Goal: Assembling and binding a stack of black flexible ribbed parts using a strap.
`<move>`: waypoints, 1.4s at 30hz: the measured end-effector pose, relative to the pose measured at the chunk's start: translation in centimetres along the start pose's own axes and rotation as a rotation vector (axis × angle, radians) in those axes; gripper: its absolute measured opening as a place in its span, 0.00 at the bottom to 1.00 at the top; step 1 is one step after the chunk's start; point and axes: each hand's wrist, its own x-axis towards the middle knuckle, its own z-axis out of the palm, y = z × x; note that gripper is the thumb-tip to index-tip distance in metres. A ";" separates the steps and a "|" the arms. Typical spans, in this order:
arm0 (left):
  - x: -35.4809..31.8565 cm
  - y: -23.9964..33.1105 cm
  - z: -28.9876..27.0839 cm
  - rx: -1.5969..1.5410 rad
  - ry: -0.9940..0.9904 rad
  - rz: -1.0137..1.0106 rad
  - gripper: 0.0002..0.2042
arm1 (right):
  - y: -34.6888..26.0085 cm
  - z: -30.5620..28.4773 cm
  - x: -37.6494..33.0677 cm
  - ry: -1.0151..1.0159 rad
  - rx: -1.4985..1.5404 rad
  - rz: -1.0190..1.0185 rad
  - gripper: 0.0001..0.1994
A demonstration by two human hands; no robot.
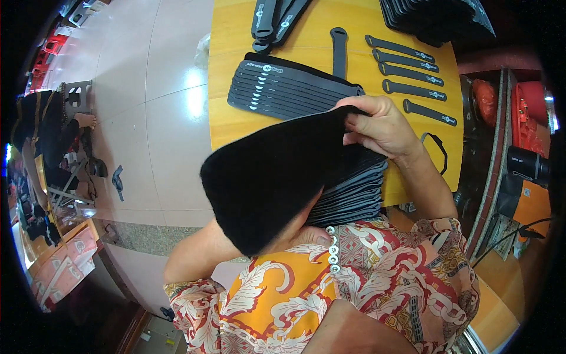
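The black fabric piece (277, 177) hung between the two hands, lifted off the pile and tilted so its long axis ran from the upper right corner down to the lower left, close in front of the person's chest. The right hand (380, 127) pinched the upper right edge with fingers curled shut over the cloth. The left hand (306, 236) sat under the lower part, mostly hidden by the cloth, only the thumb side showing, so I could not tell for sure how firmly it was closed, though it seemed to be supporting or gripping the piece from below. The right hand was the higher one and the nearer to the desk (236, 124); the left was down against the body.

Just beneath the cloth lay the stack of grey-black pieces (354, 189), at the near edge of the desk and touching or almost touching the lifted piece. Farther off on the desk lay a fanned set of flat black pieces (289, 88), a row of separate black straps (413, 74) to the right, and another dark pile (436, 17) at the far corner. Bare desk showed on the left side, beside the tiled floor (153, 118)
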 end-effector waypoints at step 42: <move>-0.2 1.3 2.7 -0.136 0.101 -0.109 0.34 | -0.8 -0.3 -2.9 0.105 -0.969 -0.466 0.12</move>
